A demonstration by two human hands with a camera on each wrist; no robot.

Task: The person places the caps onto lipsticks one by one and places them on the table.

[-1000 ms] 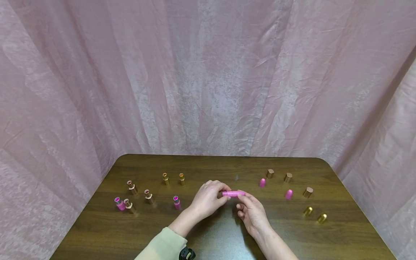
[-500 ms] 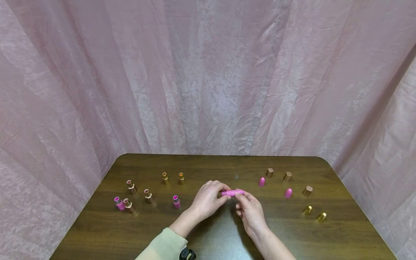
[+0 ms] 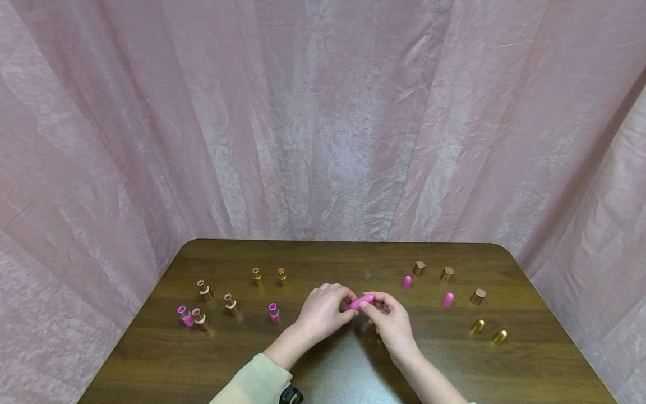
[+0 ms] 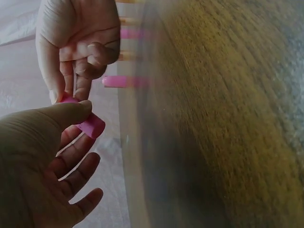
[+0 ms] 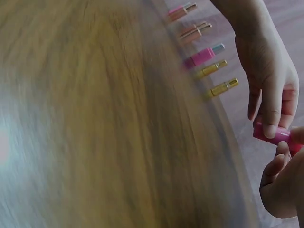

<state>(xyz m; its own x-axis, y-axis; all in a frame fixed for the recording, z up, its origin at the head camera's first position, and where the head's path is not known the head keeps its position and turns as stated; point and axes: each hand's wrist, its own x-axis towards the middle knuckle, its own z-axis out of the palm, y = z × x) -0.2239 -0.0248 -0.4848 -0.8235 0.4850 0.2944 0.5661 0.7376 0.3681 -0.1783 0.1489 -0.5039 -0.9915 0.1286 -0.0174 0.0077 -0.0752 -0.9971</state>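
A pink lipstick tube [image 3: 361,302] is held between both hands over the middle of the table, its rounded cap towards the right. My left hand [image 3: 325,310] pinches the base end between thumb and fingers. At the cap end, the thumb and fingers of my right hand [image 3: 395,328] grip it. The left wrist view shows the flat pink end of the lipstick tube [image 4: 95,127] jutting out past the left thumb, the other fingers spread loosely. Cap and base stand in one line, their seam covered by fingers.
On the left stand several uncapped lipstick bases: rose-gold [image 3: 230,304], gold [image 3: 257,277] and pink [image 3: 274,313]. Loose caps stand on the right: rose-gold [image 3: 447,274], pink [image 3: 448,300] and gold [image 3: 478,326]. Behind the wooden table [image 3: 323,258] hangs a pink curtain [image 3: 323,123].
The right hand has turned and shifted slightly left along the lipstick tube, closer to the left hand. The tube now tilts, its cap end pointing more away. Bases and caps stay put.
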